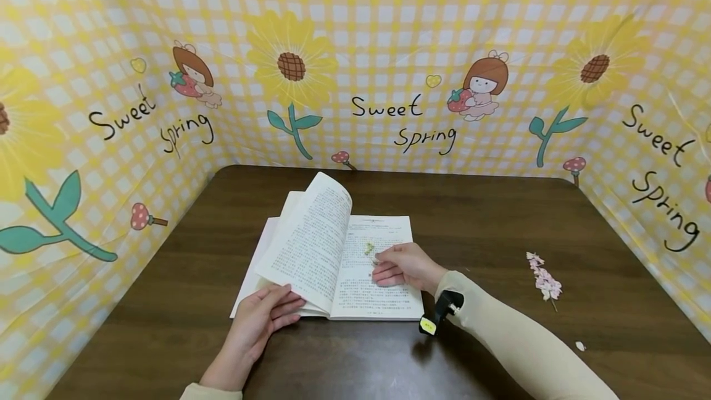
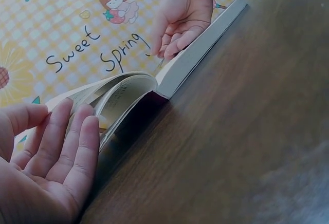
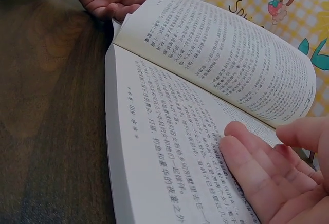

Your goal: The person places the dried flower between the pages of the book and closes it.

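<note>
Reads "Sweet Spring" three times in black script across yellow checked cloth (image 1: 383, 36), head view
Printed in Chinese across open book (image 1: 340, 267), numbered "019" at foot of right-hand page (image 3: 164, 142) in right wrist view; marked too small to read on yellow tag (image 1: 427, 326)

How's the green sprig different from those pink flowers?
The green sprig is yellowish green; the pink flowers are pale pink. The sprig looks smaller; the flowers make a longer cluster. The right hand seems to pinch the sprig over the book; the flowers lie on the table. Both look like plant pieces.
</note>
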The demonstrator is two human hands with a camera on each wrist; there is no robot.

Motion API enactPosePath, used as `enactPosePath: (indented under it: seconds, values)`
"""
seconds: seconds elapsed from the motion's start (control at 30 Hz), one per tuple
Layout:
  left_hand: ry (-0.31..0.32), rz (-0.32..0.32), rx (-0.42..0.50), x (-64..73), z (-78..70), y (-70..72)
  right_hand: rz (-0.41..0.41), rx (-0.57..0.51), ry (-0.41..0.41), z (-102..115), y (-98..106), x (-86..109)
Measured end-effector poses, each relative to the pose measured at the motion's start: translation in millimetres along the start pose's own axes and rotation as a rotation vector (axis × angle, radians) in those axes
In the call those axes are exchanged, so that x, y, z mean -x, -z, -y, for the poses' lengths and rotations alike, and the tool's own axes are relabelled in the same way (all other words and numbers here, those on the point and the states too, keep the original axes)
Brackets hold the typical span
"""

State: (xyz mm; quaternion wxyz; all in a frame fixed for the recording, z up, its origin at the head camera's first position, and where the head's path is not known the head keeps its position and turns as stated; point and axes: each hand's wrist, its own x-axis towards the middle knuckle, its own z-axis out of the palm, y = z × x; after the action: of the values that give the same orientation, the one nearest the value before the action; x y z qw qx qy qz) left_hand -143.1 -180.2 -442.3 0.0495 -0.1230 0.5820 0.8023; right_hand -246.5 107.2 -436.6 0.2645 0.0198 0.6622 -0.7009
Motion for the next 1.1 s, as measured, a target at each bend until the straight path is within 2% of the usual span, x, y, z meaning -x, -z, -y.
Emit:
enactPosePath:
  seconds: [0.27, 0.47, 0.63, 0.77, 1.03, 1.1]
  values:
    - [0.016, -0.031, -0.009, -0.9, -0.4, -0.8, 0.048, -0.054, 0.016, 0, 4, 7.0]
    - [-0.002, -0.063, -0.029, -0.9, 0.3, -1.6, 0.063, -0.106, 0.025, 1, 11, 18.3]
    - [-0.025, -0.095, -0.051, -2.0, 2.3, -2.1, 0.077, -0.138, 0.073, 1, 20, 30.0]
    - [-0.049, -0.110, -0.034, -2.3, 3.1, -0.7, 0.110, -0.162, 0.119, 1, 30, 42.9]
    - [-0.115, -0.152, 0.013, -2.6, 5.0, -4.4, 0.168, -0.235, 0.216, 0, 58, 71.0]
    - [-0.133, -0.153, 0.001, -2.0, 5.0, -5.1, 0.178, -0.247, 0.236, -2, 67, 77.7]
